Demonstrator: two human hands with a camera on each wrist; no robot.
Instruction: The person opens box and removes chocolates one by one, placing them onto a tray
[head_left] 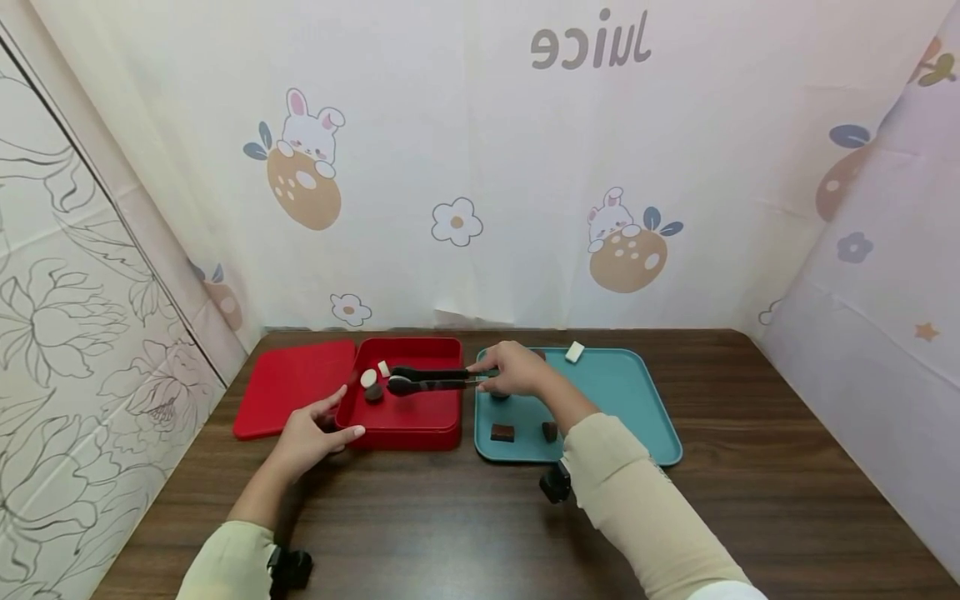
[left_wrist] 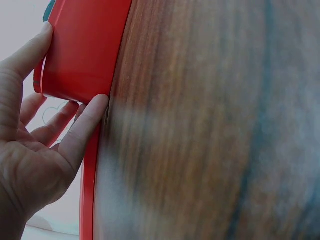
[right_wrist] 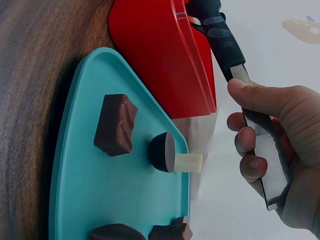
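Observation:
My right hand (head_left: 513, 368) grips a pair of black-headed metal tongs (right_wrist: 227, 47) by the steel handles, thumb on one side and fingers curled on the other. The tongs reach left over an open red box (head_left: 416, 440). Inside it, near the tong tips, lie a white oval chocolate (head_left: 368, 378), a dark round chocolate (head_left: 373, 392) and a small white piece (head_left: 384, 368). My left hand (head_left: 311, 437) touches the box's front left corner with thumb and fingers extended and spread; in the left wrist view the thumb tip is low on the red wall (left_wrist: 87, 50).
Right of the box stands a teal tray (head_left: 615, 392) with a brown rectangular chocolate (right_wrist: 116, 125), a dark domed chocolate (right_wrist: 162, 152), a white bar (head_left: 575, 352) and other dark pieces. The red lid (head_left: 292, 387) lies left on the wooden table (head_left: 465, 525). A printed curtain (head_left: 510, 150) hangs behind.

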